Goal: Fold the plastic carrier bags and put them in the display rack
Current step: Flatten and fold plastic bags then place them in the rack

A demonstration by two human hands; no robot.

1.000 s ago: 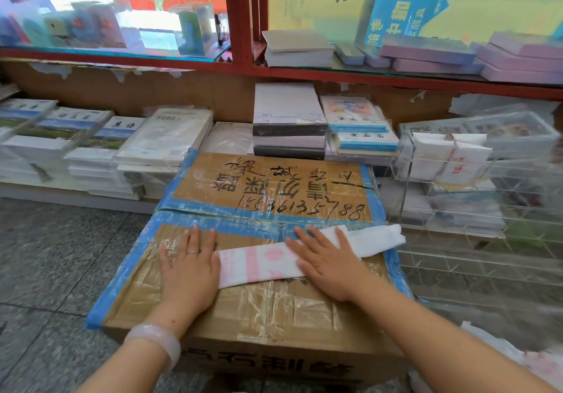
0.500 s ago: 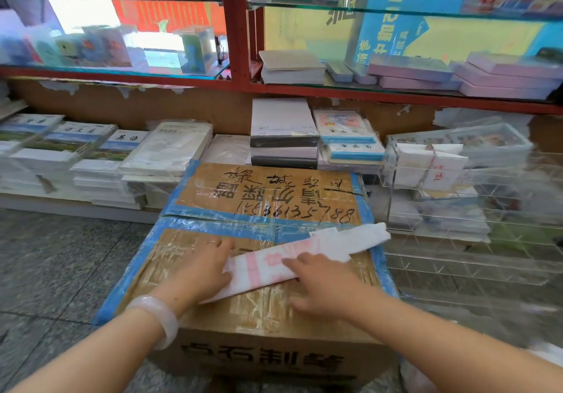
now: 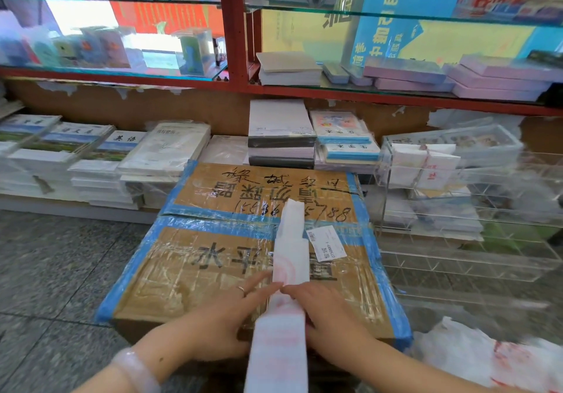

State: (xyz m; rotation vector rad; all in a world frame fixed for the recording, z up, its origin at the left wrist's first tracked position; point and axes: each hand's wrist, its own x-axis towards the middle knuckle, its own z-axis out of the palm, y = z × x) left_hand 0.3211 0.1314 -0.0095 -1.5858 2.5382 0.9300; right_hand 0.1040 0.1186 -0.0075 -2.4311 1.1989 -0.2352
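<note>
A white carrier bag with pink print point(image 3: 291, 240), folded into a long narrow strip, lies lengthwise on a taped cardboard box point(image 3: 195, 274). Its near end rises toward me over the box's front edge. My left hand point(image 3: 225, 316) and my right hand point(image 3: 332, 316) meet at the strip's middle, and their fingertips pinch it from both sides where it narrows. The clear acrylic display rack point(image 3: 457, 258) stands to the right of the box. Folded white bags point(image 3: 423, 164) sit in its top compartment.
A heap of loose white and pink bags point(image 3: 487, 359) lies on the floor at the lower right. Stacks of books point(image 3: 161, 152) line the low shelf behind the box. Glass shelves on a red frame point(image 3: 234, 27) rise above. Grey tiled floor point(image 3: 54, 271) lies at the left.
The bag strip has turned from lying across the box to pointing away from me. Both hands moved from its two ends to its middle, and the view has tilted up.
</note>
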